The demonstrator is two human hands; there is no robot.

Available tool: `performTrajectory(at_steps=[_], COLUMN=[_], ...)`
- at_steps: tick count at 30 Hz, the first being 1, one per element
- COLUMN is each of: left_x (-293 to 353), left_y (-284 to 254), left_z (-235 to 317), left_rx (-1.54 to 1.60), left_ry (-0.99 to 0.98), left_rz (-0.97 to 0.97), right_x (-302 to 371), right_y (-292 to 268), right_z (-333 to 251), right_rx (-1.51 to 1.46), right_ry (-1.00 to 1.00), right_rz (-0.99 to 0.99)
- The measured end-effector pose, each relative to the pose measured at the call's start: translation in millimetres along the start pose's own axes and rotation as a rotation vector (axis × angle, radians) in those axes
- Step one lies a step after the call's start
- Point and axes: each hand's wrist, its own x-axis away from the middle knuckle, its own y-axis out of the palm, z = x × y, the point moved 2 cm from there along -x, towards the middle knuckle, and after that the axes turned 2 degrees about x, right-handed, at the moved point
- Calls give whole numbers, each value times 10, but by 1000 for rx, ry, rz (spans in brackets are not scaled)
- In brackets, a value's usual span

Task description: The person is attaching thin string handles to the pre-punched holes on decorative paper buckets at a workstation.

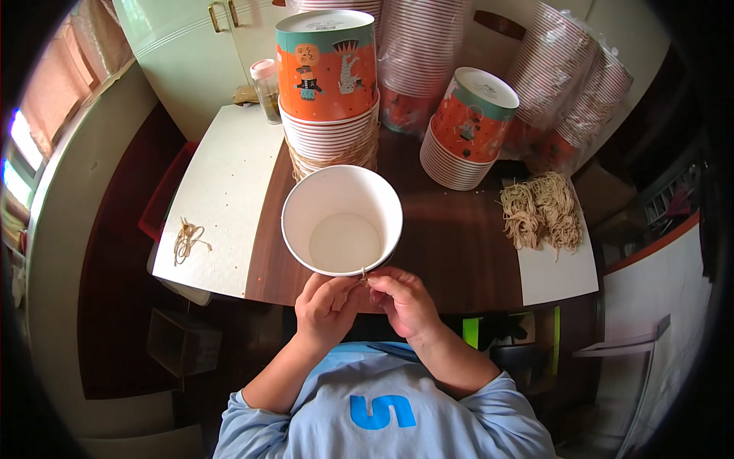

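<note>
A white-lined paper bucket (342, 200) stands at the near edge of the brown table, its open mouth facing up toward me. At its near rim, my left hand (329, 306) and my right hand (404, 300) meet with fingertips pinched together. A short end of thin tan cord (364, 274) shows between them against the rim. Both hands appear closed on this cord, the left thumb and fingers partly covering it. The bucket's outer wall is mostly hidden from above.
Behind the bucket rises an upside-down stack of orange-green paper buckets (327, 73), tan cord loops around its lower part. Another stack (468, 126) stands right. Plastic-wrapped stacks (422, 50) line the back. Cord bundles (541, 206) lie right, loose cord (186, 240) left, near a pink-lidded jar (267, 96).
</note>
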Motion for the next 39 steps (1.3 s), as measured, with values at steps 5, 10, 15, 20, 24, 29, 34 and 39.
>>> performTrajectory(at_steps=[5,10,15,20,24,29,34,39], left_x=[11,44,11,-26,-16,-11,-2,-23], left_y=[-6,26,11,25,33,39,39,27], left_z=[14,8,52,67,58,52,58,64], left_rx=[-44,-35,-54,-81,-79,-107,-68,-73], left_ry=[58,95,142,143,122,111,146,122], left_rz=[-19,59,25,21,22,3,-36,-4], right_x=[-4,-9,-2,-8,-8,0,45,8], right_y=[-17,-21,-20,-34,-38,-10,109,-1], right_z=[28,44,29,39,43,22,-49,17], right_rx=[-8,-23,-29,-32,-47,-50,-46,-11], right_ry=[-20,-29,-25,-27,-21,-27,-25,-49], right_rz=[-40,4,-7,-20,-32,-37,0,-24])
